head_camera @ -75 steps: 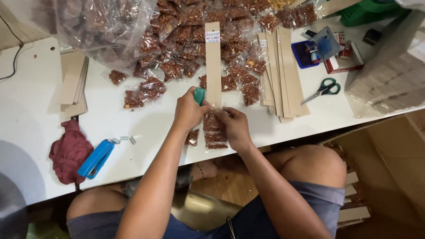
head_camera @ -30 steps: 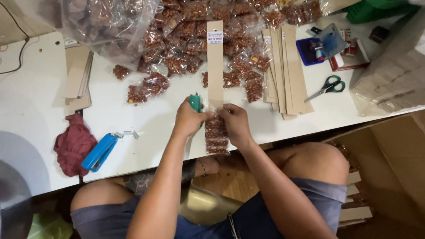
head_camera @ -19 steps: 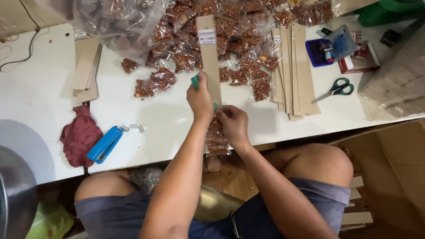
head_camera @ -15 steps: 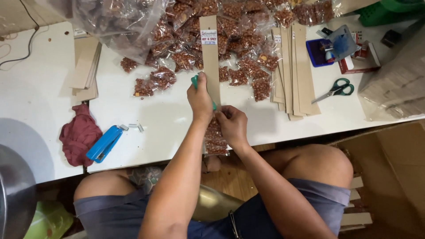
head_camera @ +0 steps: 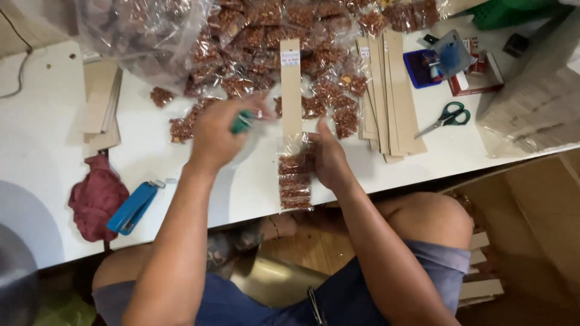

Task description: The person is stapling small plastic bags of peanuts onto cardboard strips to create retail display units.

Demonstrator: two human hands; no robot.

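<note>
Head view: left hand (head_camera: 219,134) closed round a green stapler (head_camera: 242,121), raised over the table (head_camera: 241,181). Right hand (head_camera: 329,160) pins the packets (head_camera: 295,181) on the card strip (head_camera: 291,90) at table edge. Strip looks light, bendy; packets slippery; best held by the card.

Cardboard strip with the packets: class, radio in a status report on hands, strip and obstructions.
Left hand gripping green stapler. Right hand pinning packets on cardboard strip. Loose packets crowd both sides.

Long tan cardboard strip (head_camera: 290,90) lies flat on the white table, small clear packets of brown bits (head_camera: 295,181) fixed along its near end; a green stapler (head_camera: 242,121) hangs just left of it.
</note>
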